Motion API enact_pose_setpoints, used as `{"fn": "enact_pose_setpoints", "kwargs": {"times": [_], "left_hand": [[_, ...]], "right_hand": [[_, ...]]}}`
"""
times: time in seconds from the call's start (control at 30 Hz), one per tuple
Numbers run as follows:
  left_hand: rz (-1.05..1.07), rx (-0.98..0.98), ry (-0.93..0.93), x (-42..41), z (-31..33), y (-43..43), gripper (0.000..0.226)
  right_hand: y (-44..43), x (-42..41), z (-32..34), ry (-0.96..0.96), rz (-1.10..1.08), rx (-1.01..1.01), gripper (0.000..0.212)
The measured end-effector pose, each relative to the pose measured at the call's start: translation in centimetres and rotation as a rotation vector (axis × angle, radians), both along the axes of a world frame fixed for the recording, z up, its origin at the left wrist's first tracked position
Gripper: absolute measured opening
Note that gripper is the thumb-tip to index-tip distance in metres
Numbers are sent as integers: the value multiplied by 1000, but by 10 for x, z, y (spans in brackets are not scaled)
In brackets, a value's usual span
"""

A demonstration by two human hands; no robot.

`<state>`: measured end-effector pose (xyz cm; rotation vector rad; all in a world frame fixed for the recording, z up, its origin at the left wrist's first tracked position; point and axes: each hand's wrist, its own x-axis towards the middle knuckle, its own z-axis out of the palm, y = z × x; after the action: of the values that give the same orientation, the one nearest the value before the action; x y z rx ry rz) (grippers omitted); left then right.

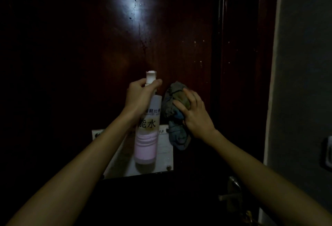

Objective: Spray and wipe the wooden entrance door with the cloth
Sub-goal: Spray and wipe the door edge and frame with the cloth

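Note:
A dark wooden door point(111, 42) fills the view, with a bright glare spot and wet drips high up. My left hand point(139, 96) grips the neck of a tall clear spray bottle point(146, 141) with pinkish liquid and a white nozzle, held upright close to the door. My right hand point(193, 112) holds a crumpled grey-blue cloth point(173, 103) against the door just right of the bottle, part of the cloth hanging down below the hand.
A pale metal plate point(165, 155) with screws is fixed to the door behind the bottle. A metal lever handle point(231, 195) and a chain sit at the lower right. A grey wall point(303, 82) with a switch box borders the door frame on the right.

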<state>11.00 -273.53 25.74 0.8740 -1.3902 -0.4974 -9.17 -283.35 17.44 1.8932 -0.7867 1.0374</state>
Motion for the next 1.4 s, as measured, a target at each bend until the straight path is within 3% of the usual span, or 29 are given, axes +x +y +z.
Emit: {"fn": "enact_pose_setpoints", "kwargs": {"times": [0.07,0.27,0.43,0.53,0.8,1.0,1.23,1.4], "left_hand": [[8,-24,2,-1,9,-1,21],[-25,-75,17,-9,49,-10,23],[-29,-97,64,-25,87,-14,22],[-59,-115,90,-32,100,-14,22],[-49,-104,44,-34,78,-20,22],[-111,-39,31,-43,23,-32,23],[-101,-9,86,-53,-44,-32,27],[-58,-43,98,-55,-89,-21,17]], "right_hand": [[-3,0,25,-36,14,-22,77],[-11,-5,141,-141,-70,-32,85],[-6,-35,241,-241,-194,-44,74],[-3,-44,262,-224,-223,-51,74],[-4,-39,221,-296,-169,-36,73],[-8,-51,134,-236,-134,-28,71],[1,-60,15,-186,-52,32,96],[8,-50,-60,-215,-20,86,97]]}}
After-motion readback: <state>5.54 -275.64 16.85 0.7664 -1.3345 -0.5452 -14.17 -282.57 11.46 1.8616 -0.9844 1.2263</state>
